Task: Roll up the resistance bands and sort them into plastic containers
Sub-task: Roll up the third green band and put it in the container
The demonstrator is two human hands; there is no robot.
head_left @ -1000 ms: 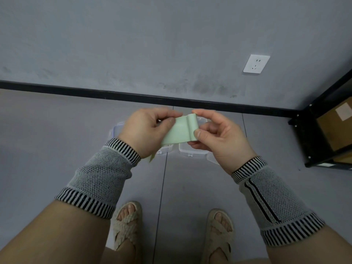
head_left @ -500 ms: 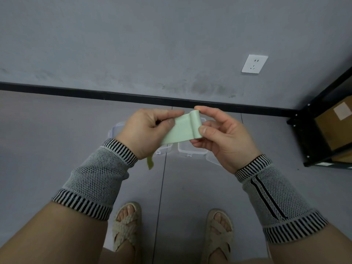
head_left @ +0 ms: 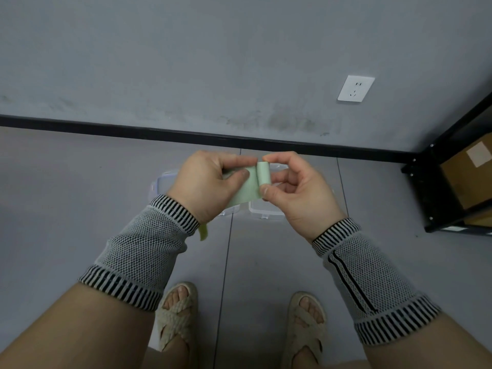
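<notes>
Between both hands [head_left: 247, 182], green band [head_left: 250, 189], roll upright

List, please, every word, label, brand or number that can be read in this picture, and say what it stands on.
None can be read.
Pale label on the cardboard box: looks blank from here.
Wall socket: slots only, no print visible.
Green band, clear containers, wrist sleeves: no lettering visible.

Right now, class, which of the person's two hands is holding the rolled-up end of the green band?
The right hand: its thumb and fingers pinch the small roll of the green band. The left hand grips the flat, unrolled part, whose tail hangs below that wrist.
</notes>
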